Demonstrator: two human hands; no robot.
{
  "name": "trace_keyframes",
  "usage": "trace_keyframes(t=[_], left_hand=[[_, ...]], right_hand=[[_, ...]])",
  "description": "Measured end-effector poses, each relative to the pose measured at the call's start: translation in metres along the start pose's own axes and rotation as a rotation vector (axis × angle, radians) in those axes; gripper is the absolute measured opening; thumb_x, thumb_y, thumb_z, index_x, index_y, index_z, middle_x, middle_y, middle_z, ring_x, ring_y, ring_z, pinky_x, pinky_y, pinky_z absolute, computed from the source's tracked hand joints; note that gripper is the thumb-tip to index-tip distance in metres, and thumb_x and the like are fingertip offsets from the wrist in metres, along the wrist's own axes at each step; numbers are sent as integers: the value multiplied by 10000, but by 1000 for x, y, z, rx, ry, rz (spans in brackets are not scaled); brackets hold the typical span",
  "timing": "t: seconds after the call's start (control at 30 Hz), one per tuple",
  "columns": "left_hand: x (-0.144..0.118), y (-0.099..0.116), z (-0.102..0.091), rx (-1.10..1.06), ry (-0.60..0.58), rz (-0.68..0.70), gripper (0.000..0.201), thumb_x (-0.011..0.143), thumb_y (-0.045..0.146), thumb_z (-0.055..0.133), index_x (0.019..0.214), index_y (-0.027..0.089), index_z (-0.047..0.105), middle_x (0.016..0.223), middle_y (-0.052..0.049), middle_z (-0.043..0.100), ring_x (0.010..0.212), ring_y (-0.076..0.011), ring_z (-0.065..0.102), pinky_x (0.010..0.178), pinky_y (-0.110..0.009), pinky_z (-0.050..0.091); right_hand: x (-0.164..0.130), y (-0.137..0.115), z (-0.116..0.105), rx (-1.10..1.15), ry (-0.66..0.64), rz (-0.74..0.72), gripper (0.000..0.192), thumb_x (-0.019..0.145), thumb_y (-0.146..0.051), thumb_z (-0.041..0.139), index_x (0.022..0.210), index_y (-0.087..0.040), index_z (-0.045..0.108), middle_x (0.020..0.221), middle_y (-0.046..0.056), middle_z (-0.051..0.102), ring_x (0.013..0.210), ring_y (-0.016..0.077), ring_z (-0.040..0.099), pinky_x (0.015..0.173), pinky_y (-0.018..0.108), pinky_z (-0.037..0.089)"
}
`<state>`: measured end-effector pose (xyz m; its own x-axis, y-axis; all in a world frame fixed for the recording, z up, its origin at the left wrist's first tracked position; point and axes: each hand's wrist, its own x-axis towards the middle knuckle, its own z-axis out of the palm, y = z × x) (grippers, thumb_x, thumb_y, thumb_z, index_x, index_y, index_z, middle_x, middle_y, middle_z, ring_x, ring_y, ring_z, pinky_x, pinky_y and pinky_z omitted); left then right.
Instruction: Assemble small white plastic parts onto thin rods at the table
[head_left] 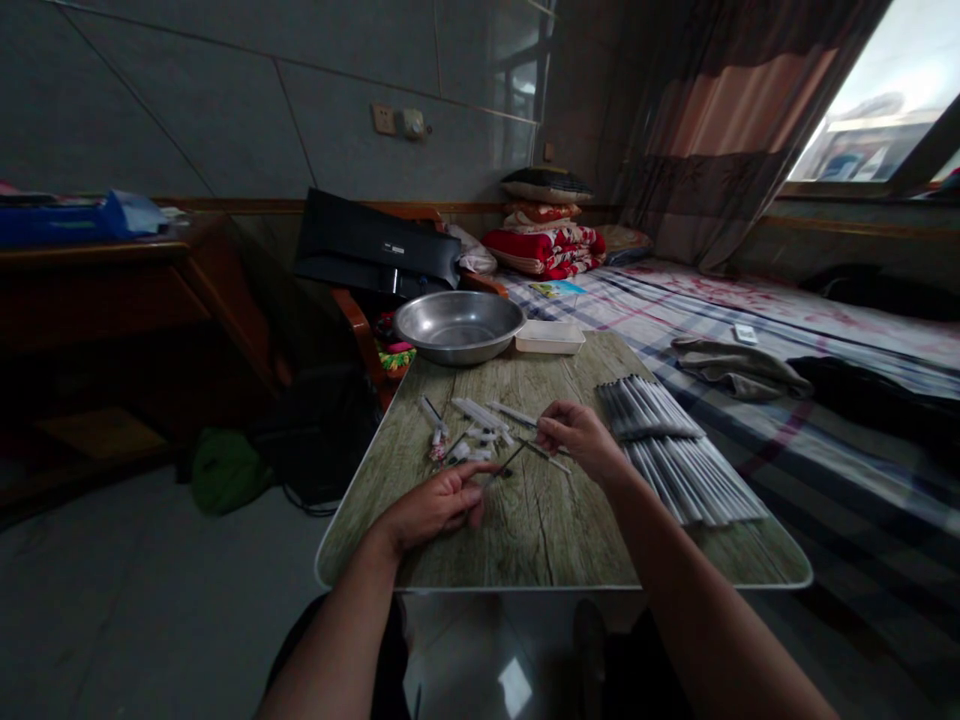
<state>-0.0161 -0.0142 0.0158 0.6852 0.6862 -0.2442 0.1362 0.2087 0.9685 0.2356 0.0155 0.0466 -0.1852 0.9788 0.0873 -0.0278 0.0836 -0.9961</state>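
My left hand (442, 503) rests low over the table with its fingers closed on a thin dark rod, which looks like a pen refill (513, 458) and points up and to the right. To the right, my right hand (576, 435) is pinched at the fingertips; what it grips, if anything, is too small to make out. Between and beyond the hands lies a loose pile of pen parts (476, 412), with clear tubes, small white pieces and dark-tipped sticks. Beside my right forearm are two overlapping rows of slim grey-white pens (686, 480), some with dark ends.
A steel basin (461, 325) and a white plastic tray (550, 337) stand at the far end of the wood-patterned table (517, 550). A bed (630, 300) with a checked sheet runs along the right. Behind the basin, a black monitor (375, 245) leans on a wooden chair.
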Motion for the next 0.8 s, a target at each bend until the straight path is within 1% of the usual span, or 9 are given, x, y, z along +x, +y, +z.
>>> trace_keyframes(t=[0.17, 0.27, 0.37, 0.43, 0.5, 0.57, 0.67, 0.73, 0.8], left_hand=[[6, -5, 1, -63, 56, 59, 542, 878, 359, 541, 1382, 233, 386, 639, 34, 558, 425, -50, 319, 407, -183, 161], [6, -7, 2, -60, 26, 69, 592, 893, 365, 522, 1428, 247, 300, 647, 34, 577, 386, -40, 309, 377, -167, 158], [4, -5, 2, -99, 8, 97, 622, 898, 362, 526, 1451, 261, 261, 647, 31, 581, 374, -32, 306, 365, -160, 145], [3, -3, 2, -155, 5, 111, 607, 895, 358, 539, 1442, 265, 293, 649, 29, 581, 368, -22, 297, 364, -157, 138], [2, 0, 2, -202, 28, 131, 555, 893, 357, 545, 1407, 252, 362, 645, 25, 577, 367, -16, 292, 364, -153, 142], [1, 2, 2, -230, 70, 159, 489, 893, 351, 548, 1354, 235, 432, 640, 26, 568, 369, -11, 284, 366, -149, 150], [0, 5, 1, -252, 97, 175, 419, 886, 345, 557, 1283, 232, 481, 615, 44, 536, 364, -8, 259, 359, -144, 137], [0, 4, 1, -254, 99, 166, 394, 882, 348, 561, 1253, 238, 484, 593, 61, 505, 360, -11, 253, 353, -141, 123], [0, 3, 1, -258, 105, 155, 383, 879, 353, 562, 1238, 247, 480, 584, 75, 474, 360, -13, 256, 352, -135, 124]], right_hand=[[-9, 22, 42, -85, -161, 103, 290, 755, -440, 662, 719, -165, 576, 582, 2, 632, 464, 89, 540, 431, 195, 400], [-14, 35, 62, -101, -176, 117, 323, 813, -479, 586, 716, -172, 561, 552, -22, 590, 446, 79, 512, 433, 191, 396], [-16, 39, 68, -93, -140, 109, 337, 818, -505, 578, 745, -179, 537, 510, -56, 511, 406, 67, 438, 395, 183, 338], [-16, 39, 68, -57, -154, 140, 356, 828, -539, 554, 795, -186, 529, 512, -67, 471, 396, 68, 396, 381, 188, 301], [-15, 39, 65, -73, -187, 143, 386, 878, -565, 457, 810, -191, 523, 539, -51, 474, 419, 81, 404, 404, 201, 305], [-13, 40, 61, -233, -174, 74, 408, 930, -527, 360, 773, -188, 524, 579, -19, 507, 487, 102, 457, 471, 220, 340], [-11, 40, 55, -705, -52, -31, 272, 912, -370, 443, 754, -176, 549, 702, 30, 581, 666, 149, 543, 620, 252, 379], [-12, 40, 53, -980, -10, -34, 127, 851, -279, 521, 850, -171, 589, 856, 66, 619, 801, 181, 570, 700, 265, 384], [-14, 40, 53, -1130, -36, -23, 168, 826, -246, 537, 964, -177, 604, 986, 93, 616, 893, 205, 578, 737, 272, 388]])
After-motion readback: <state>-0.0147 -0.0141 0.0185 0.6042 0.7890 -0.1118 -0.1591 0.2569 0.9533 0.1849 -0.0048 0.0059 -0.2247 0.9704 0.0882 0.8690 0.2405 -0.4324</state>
